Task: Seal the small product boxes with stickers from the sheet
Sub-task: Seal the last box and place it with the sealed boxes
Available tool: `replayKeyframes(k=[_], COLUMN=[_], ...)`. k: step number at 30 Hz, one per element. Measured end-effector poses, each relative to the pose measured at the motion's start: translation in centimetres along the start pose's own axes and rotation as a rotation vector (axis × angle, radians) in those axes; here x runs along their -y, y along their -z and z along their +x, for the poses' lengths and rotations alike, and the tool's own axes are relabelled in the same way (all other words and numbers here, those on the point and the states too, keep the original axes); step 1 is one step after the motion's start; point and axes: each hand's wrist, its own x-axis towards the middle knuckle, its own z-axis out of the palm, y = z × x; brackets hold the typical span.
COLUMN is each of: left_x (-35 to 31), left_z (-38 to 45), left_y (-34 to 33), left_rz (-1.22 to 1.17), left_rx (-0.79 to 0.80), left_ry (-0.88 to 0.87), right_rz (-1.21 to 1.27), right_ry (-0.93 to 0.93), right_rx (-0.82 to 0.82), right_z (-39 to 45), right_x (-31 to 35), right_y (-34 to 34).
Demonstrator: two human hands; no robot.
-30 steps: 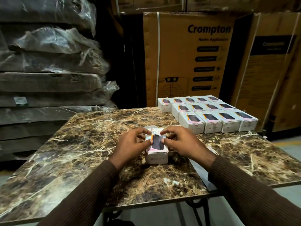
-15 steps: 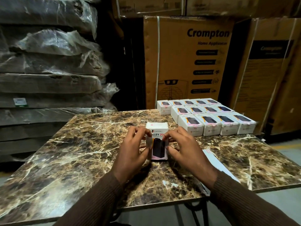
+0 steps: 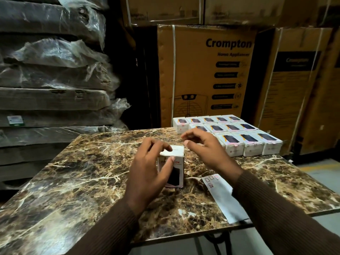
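grip: our left hand (image 3: 147, 173) clasps the upright box (image 3: 172, 162) at mid-bench, thumb on its front, fingers on the top flap; right hand (image 3: 206, 151) hovers beside it, fingers loosely curled, holding nothing | do well: we judge steadying the flap shut before fetching a sticker | around: sticker sheet (image 3: 223, 196) near right on the bench (image 3: 82, 172); rows of boxes (image 3: 244, 140) behind the right hand, well apart; nothing blocks the reach

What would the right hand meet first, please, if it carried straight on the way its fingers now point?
Probably the upright box. The right hand hovers beside it with fingers curled leftward toward its top. Depth is unclear, so the fingers might pass just behind it, over the table.
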Motion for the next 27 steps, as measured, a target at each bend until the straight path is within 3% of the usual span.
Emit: replayKeyframes(k=[5, 23, 27], left_x=[-0.5, 2.7, 2.6], left_z=[0.9, 2.7, 2.2], left_y=[-1.1, 0.7, 0.8], left_rz=[0.014, 0.049, 0.058], left_rx=[0.08, 0.21, 0.145], left_ry=[-0.032, 0.048, 0.048], right_rz=[0.079, -0.203, -0.216], right_ry=[-0.089, -0.049, -0.014], right_rx=[0.148, -0.031, -0.094], right_z=[1.7, -1.4, -0.5], right_x=[-0.6, 1.6, 1.3], right_y=[-1.6, -1.9, -1.0])
